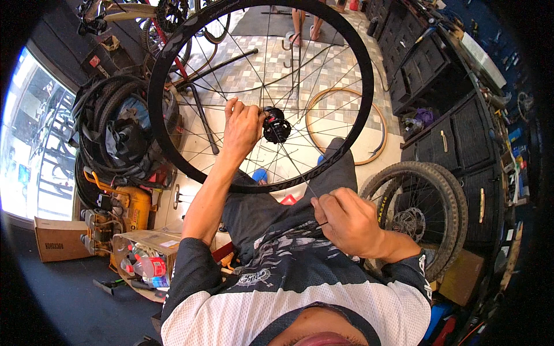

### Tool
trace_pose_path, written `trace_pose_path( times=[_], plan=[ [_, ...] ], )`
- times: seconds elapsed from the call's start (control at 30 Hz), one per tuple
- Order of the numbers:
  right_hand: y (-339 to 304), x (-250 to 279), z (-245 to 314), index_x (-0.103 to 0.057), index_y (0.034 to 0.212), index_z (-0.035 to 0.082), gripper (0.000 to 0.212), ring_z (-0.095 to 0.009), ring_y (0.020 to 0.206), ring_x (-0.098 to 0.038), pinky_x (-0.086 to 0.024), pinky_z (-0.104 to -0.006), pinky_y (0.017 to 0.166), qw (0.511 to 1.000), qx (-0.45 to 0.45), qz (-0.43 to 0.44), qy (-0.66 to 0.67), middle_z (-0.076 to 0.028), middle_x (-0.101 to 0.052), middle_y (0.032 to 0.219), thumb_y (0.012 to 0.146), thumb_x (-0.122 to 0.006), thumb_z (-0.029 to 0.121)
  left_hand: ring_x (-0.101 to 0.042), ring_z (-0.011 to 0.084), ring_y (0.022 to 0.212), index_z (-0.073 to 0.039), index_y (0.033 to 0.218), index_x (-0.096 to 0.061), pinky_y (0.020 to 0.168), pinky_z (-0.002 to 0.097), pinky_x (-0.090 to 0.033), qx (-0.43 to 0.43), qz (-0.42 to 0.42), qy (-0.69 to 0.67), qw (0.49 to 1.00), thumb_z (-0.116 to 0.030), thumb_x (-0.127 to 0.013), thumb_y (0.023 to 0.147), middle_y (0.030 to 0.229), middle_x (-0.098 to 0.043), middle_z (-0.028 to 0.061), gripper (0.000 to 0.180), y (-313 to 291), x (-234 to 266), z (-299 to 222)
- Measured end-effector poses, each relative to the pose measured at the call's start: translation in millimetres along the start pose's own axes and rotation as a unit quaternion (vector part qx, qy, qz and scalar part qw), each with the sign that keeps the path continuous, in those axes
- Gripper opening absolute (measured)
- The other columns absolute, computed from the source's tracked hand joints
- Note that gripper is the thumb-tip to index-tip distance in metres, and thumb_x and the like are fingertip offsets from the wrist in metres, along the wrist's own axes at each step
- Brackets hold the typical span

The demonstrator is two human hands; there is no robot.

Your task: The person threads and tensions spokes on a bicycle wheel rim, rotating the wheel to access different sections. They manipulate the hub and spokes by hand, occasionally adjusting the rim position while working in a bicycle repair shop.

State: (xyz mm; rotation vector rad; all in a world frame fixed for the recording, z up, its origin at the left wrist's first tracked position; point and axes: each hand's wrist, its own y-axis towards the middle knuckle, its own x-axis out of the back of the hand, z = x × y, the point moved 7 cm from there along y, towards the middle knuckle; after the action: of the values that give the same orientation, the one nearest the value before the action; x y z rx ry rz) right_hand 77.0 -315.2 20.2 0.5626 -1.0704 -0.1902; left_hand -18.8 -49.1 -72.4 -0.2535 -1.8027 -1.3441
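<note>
While your right grip [349,224] pinches the spoke [309,187], guide it straight, no kinks; wheel [365,86] sits before you, left grip [242,128] curled by the hub [277,128], exact hold unclear.

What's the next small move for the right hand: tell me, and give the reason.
I'd probably have the right hand ease the near end of the spoke-like rod toward the rim: the rod slants from near the hub across the rim into that hand's closed grip. The left hand is beside the hub, apparently able to steady it.
</note>
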Motion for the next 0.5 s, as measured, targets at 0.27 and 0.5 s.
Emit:
trace_pose_path(
  times=[0.27, 0.5],
  plan=[
    [8, 0, 6, -0.064, 0.088, 0.006, 0.010, -0.018, 0.065, -0.056, -0.048, -0.0321, 0.050, 0.995, 0.049, -0.031, -0.085, -0.004, -0.048, 0.077, 0.087, -0.073, 0.011, -0.061, 0.0329, 0.093, -0.003, 0.093, -0.063, 0.113, 0.0496, -0.033, -0.007, -0.004, -0.014, 1.000, -0.015, -0.071, 0.093, 0.083, -0.066, 0.0137, 0.015, 2, 2, -1],
    [18, -5, 16, -0.064, 0.087, 0.007, 0.012, -0.016, 0.063, -0.054, -0.045, -0.0296, 0.046, 0.984, 0.070, -0.032, -0.158, -0.002, -0.047, 0.074, 0.089, -0.072, 0.016, -0.063, 0.0341, 0.093, -0.001, 0.094, -0.064, 0.113, 0.0489, -0.035, -0.004, 0.007, -0.014, 1.000, -0.013, -0.072, 0.092, 0.084, -0.069, 0.0158, 0.015, 2, 7, -3]
  ],
)
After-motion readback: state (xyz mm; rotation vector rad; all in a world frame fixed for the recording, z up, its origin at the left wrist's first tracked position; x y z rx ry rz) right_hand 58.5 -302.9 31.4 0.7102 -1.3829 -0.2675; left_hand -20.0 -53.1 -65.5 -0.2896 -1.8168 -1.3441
